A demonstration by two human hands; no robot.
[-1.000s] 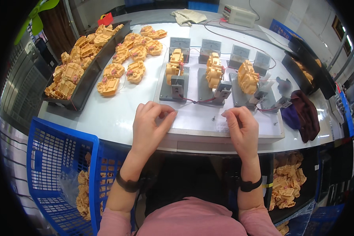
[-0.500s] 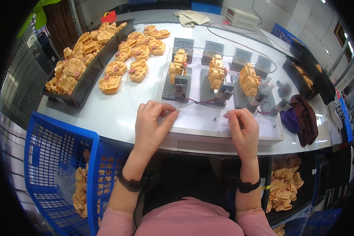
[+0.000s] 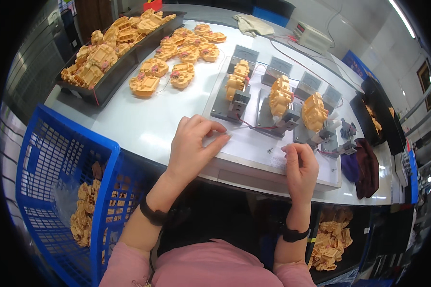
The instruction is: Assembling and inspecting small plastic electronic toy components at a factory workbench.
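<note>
Pink shirt [image 3: 215,265] below the left hand [image 3: 194,146] and right hand [image 3: 301,170], left sleeve [image 3: 123,265] and right sleeve [image 3: 292,276] ending near the elbows, black left wristband [image 3: 152,212], black right wristband [image 3: 294,235], each below its hand, thin dark cord [image 3: 152,260] beside the left sleeve

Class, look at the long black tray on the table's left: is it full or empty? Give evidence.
Full: yellow parts are heaped inside the black tray, some rising above its rim.

Three tan plastic housings [image 3: 280,95], upright on grey stands [image 3: 221,109]
</note>
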